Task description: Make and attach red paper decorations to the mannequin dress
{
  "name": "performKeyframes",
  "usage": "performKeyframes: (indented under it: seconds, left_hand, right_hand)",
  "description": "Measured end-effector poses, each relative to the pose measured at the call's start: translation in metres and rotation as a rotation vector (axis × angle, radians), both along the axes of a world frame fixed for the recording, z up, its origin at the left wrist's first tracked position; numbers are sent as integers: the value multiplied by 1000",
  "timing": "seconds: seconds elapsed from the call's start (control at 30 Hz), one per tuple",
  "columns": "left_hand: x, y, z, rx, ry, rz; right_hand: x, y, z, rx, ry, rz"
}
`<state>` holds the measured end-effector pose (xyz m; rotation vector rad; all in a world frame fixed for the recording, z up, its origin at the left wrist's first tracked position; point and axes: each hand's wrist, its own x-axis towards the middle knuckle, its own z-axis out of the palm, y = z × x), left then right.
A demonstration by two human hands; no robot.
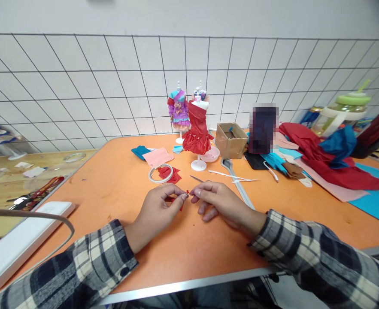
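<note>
My left hand (163,206) pinches a tiny red scrap (187,192), which looks like crepe paper, between thumb and forefinger. More red paper (181,208) shows under its fingers. Thumb and forefinger of my right hand (216,199) are pressed together just to the right of the scrap; what they hold, if anything, is too small to make out. A pointed metal blade (195,178) juts out behind the right hand, its other end hidden. Beyond both hands stands a small dress form wearing a red crumpled dress (198,128). Red paper pieces (174,175) lie partly inside a roll of tape (160,174).
Behind is a second dress form in a purple dress (179,111). A cardboard box (231,140), a phone-like dark object (263,128), coloured paper sheets (331,167) and a green-lidded bottle (344,113) stand or lie right. A white power bank (25,244) with cable lies left.
</note>
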<state>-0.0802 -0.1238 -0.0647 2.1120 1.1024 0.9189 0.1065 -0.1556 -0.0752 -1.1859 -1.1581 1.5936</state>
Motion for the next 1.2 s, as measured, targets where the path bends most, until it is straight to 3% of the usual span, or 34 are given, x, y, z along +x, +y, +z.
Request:
performKeyframes:
  seconds: [0.2,0.47,0.6,0.73,0.83,0.9,1.03,1.2]
  left_hand:
    - [-2,4,-1,25,33,-48]
    - [-1,5,-5,-18,20,-111]
    - [-3,4,-6,121,43,-212]
    - [-8,6,0,288,125,-387]
    - [-11,7,5,214,192,-588]
    - [-13,8,7,123,218,-655]
    - [-14,7,8,49,253,-646]
    - [-12,5,7,25,322,-577]
  right_hand:
    - [4,3,-6,-141,112,9]
    - [1,4,-7,-107,60,34]
    - [3,4,-4,-54,6,80]
    - [11,7,-4,95,-65,210]
    - [17,8,-6,195,-210,367]
    - [17,8,-6,361,-366,399]
    - [15,5,-4,806,-602,377]
    - [15,2,-2,1035,-814,394]
